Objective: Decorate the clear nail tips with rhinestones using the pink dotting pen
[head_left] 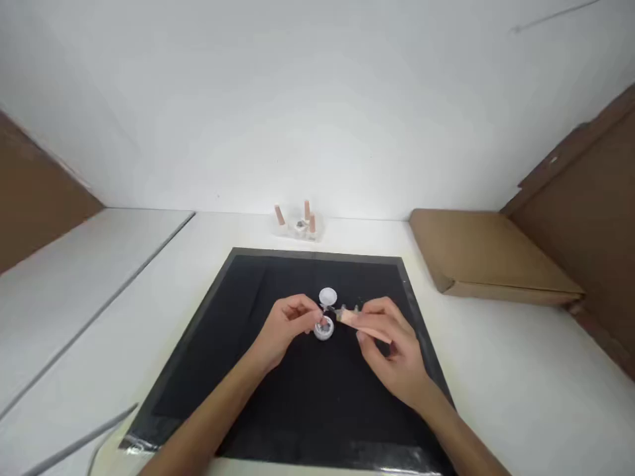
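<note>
A small round white jar with something grey inside stands on the black mat. My left hand is at its left, thumb and fingertips pinched together by the rim; what they hold, if anything, is too small to make out. Just behind the jar lies a round white lid, which may be joined to it. In my right hand is a peach-coloured stick-like piece, gripped between thumb and fingers, its darker narrow end pointing left toward the jar. Small clear bits show by the right fingertips, partly hidden.
The black mat has a shiny taped border. Behind it, a clear tray against the wall holds several small items, some with peach-coloured upright tops. A flat brown cardboard box sits at the right. Cardboard panels flank both sides.
</note>
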`<state>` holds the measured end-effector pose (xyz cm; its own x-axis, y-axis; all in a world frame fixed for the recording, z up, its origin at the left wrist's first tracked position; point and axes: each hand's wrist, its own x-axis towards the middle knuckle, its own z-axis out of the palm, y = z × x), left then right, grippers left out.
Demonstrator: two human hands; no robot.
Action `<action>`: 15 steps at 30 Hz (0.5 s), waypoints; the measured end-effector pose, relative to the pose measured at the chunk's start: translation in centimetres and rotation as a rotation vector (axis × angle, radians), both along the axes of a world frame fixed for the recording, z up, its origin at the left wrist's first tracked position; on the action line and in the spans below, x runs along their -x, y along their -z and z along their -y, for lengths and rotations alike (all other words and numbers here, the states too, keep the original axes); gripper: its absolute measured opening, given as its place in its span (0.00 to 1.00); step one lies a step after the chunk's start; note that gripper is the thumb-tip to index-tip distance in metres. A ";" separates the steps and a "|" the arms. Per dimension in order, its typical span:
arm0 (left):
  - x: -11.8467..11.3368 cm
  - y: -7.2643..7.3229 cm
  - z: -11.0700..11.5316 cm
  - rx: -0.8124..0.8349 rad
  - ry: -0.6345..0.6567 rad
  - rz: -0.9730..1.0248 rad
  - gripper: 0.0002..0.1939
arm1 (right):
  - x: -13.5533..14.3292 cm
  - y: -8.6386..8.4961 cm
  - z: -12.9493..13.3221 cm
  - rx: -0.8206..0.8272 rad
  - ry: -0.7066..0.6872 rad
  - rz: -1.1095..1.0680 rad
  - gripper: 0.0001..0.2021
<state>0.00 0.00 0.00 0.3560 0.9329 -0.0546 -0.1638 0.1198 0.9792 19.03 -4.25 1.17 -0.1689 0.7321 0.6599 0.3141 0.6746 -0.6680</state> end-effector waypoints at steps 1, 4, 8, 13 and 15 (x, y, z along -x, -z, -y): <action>0.0 0.0 0.0 0.000 -0.001 -0.003 0.10 | 0.0 0.0 0.1 -0.022 0.010 0.011 0.20; -0.1 0.1 0.0 -0.003 -0.002 -0.003 0.10 | 0.0 0.1 0.4 -0.076 0.036 0.049 0.18; -0.1 0.3 0.0 -0.013 0.005 0.013 0.10 | 0.0 0.2 0.7 -0.118 0.061 0.108 0.17; 0.0 0.3 0.0 -0.012 0.012 0.041 0.10 | 0.0 0.3 0.6 -0.127 0.075 0.129 0.17; 0.0 0.3 0.0 -0.011 0.013 0.043 0.10 | 0.0 0.3 0.6 -0.134 0.079 0.135 0.17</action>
<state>-0.02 -0.03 -0.35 0.3700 0.9286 -0.0288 -0.2044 0.1116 0.9725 18.99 -4.85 0.87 -0.2084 0.6534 0.7277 0.4498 0.7247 -0.5219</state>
